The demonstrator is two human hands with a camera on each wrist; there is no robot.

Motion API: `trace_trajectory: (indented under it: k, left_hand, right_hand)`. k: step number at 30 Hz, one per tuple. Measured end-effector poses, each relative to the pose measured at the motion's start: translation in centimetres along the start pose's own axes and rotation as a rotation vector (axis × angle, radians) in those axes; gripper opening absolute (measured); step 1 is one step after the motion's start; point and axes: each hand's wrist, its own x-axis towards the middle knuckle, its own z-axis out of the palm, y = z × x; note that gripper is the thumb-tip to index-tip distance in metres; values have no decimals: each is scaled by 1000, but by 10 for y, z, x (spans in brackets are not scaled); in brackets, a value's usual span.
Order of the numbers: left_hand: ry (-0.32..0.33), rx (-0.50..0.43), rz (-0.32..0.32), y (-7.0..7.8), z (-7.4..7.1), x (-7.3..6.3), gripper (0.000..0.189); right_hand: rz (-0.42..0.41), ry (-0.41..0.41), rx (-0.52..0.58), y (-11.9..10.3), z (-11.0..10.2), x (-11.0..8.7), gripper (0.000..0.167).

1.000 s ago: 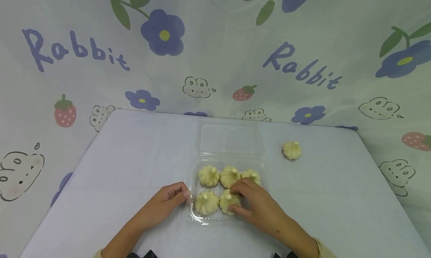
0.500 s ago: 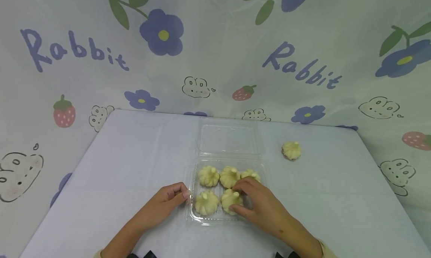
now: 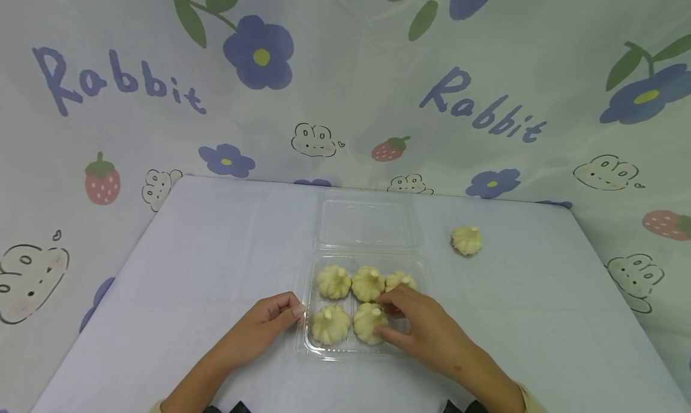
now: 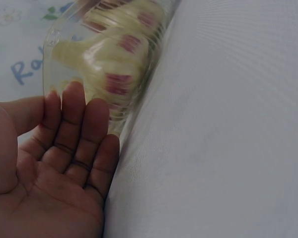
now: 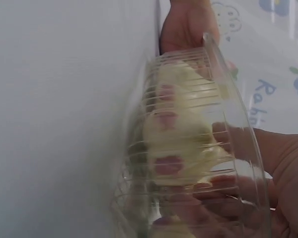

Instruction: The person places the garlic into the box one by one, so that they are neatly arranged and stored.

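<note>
A clear plastic clamshell container (image 3: 324, 353) lies with its lid folded back. Inside are several cream-coloured, ribbed garlic bulbs, three behind and two in front. My left hand (image 3: 264, 323) pinches the container's left rim between thumb and fingers; the left wrist view shows the bent fingers against its wall. My right hand (image 3: 429, 332) reaches in from the right, thumb and fingers around the right side of the front middle bulb (image 3: 368, 324). The front left bulb (image 3: 330, 325) sits beside it. The right hand partly covers the back right bulb (image 3: 399, 279).
Another garlic bulb (image 3: 466, 241) lies on the white-covered table (image 3: 227, 239), right of the container's lid (image 3: 369, 221). Beyond the table's far edge hangs a printed cloth (image 3: 345, 89) with flowers, rabbits and lettering.
The front middle bulb has shifted slightly to the right inside the container. My right hand has also slid a little to the right, showing more of the bulb. The left hand stays put.
</note>
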Motion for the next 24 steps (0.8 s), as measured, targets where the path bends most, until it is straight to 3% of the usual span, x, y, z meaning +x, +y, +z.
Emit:
trace_trajectory:
  k: [5,11,24]
  left_hand:
    - [-4,-4,-6,0,0,0,23]
    - [-5,3,13,0,0,0,22]
    - [2,15,-10,-2,-1,0,23]
  right_hand:
    - [38,-49,2,1,3,0,32]
    - [37,-44,-6,1,3,1,31]
    - [24,-29,-18,1,4,1,30]
